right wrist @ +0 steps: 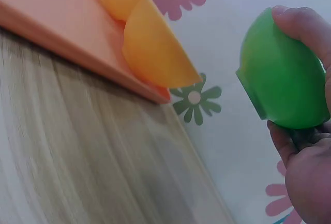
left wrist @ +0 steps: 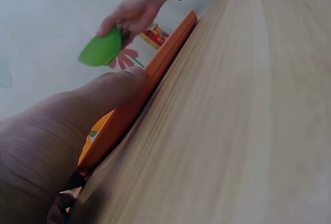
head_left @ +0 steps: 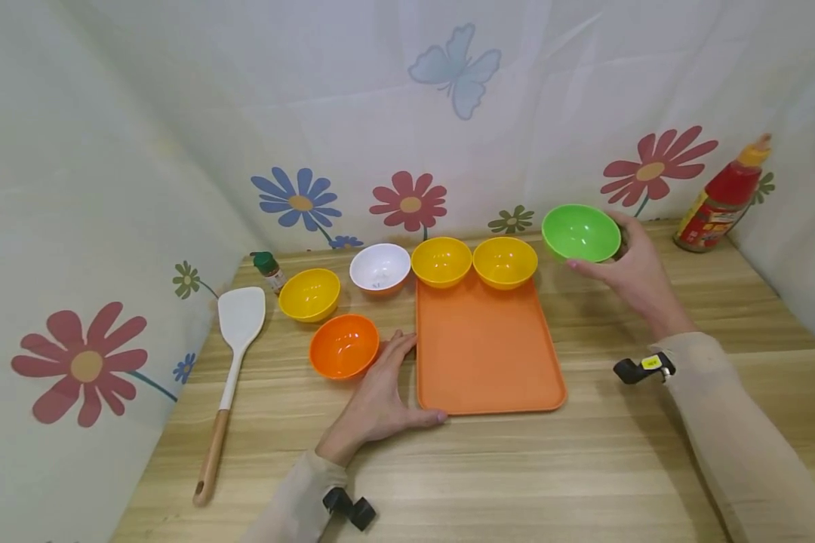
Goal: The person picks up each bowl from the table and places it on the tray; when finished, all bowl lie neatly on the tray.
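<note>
At the back right, my right hand (head_left: pixel 641 275) holds a green bowl (head_left: pixel 581 232) by its side, lifted above the table. In the right wrist view the thumb lies on the green bowl (right wrist: pixel 282 74) and the other fingers are beneath it. My left hand (head_left: pixel 380 400) rests at the near left corner of an orange tray (head_left: pixel 489 354). Its straight thumb touches the tray's front edge and its fingers lie along the left side. Two yellow bowls (head_left: pixel 441 262) (head_left: pixel 505 262) stand side by side at the tray's far end.
Left of the tray are an orange bowl (head_left: pixel 344 347), a white bowl (head_left: pixel 380 268) and another yellow bowl (head_left: pixel 309 295). Beyond them stand a small green-capped jar (head_left: pixel 269 271) and a white spatula (head_left: pixel 241 317) with a wooden handle. A red sauce bottle (head_left: pixel 723 197) stands at the back right.
</note>
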### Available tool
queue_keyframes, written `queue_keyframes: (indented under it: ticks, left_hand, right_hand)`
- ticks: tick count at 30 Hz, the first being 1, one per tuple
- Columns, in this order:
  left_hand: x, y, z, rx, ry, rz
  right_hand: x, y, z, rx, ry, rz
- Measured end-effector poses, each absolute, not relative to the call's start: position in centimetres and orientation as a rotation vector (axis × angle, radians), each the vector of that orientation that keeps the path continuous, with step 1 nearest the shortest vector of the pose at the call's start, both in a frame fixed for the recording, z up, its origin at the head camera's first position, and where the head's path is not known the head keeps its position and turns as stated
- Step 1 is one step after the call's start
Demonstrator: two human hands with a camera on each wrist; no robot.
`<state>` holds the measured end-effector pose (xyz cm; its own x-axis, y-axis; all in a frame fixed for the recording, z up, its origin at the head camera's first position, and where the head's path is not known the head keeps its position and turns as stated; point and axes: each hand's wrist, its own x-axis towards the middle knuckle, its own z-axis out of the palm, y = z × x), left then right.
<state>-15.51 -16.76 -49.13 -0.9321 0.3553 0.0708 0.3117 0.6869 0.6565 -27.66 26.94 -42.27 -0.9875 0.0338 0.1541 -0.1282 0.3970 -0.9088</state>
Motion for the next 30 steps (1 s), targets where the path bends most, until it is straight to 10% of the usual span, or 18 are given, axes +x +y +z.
queue_keyframes:
  ticks: [30]
  left_hand:
    - [-15.7, -16.8, -49.3, 0.558, 2.836, 1.076]
  right_hand:
    - [-22.6, 22.1, -43.5, 0.489, -2.566, 1.747]
